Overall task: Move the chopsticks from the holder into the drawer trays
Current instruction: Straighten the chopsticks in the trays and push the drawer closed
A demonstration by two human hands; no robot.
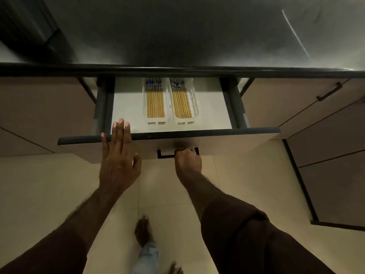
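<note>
The drawer point(217, 133) stands pulled out below the steel counter. Inside it, two white trays sit side by side: the left tray point(155, 122) and the right tray point(186, 122). Each holds several yellow chopsticks point(155, 103) with dark blue patterned tops, lying lengthwise. My right hand point(187, 161) is closed around the black drawer handle point(166, 154) on the drawer front. My left hand point(118, 153) lies flat with fingers spread over the drawer's front edge at the left. No holder is in view.
A steel countertop point(197, 36) runs across the top. Brown cabinet fronts flank the drawer, one with a dark handle point(328, 91) at the right. Bare feet point(143, 232) stand on the pale tiled floor below.
</note>
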